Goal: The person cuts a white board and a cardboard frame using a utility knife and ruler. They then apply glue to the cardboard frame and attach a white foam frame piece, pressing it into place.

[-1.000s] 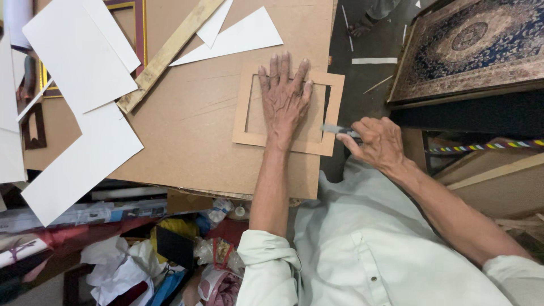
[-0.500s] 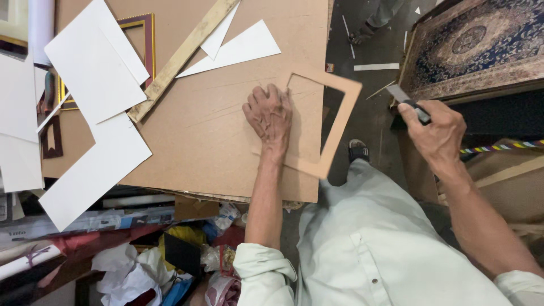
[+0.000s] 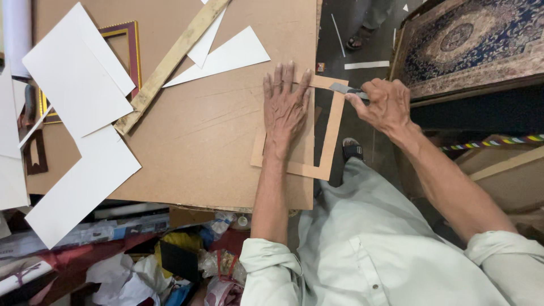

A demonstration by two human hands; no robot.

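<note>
The left hand (image 3: 286,105) presses flat, fingers spread, on the cardboard frame (image 3: 330,136), whose right side overhangs the brown board's (image 3: 187,141) right edge. The right hand (image 3: 382,102) is clenched on a utility knife (image 3: 343,88), blade pointing left at the frame's far right corner. The frame's long axis runs near to far, with open floor to its right.
</note>
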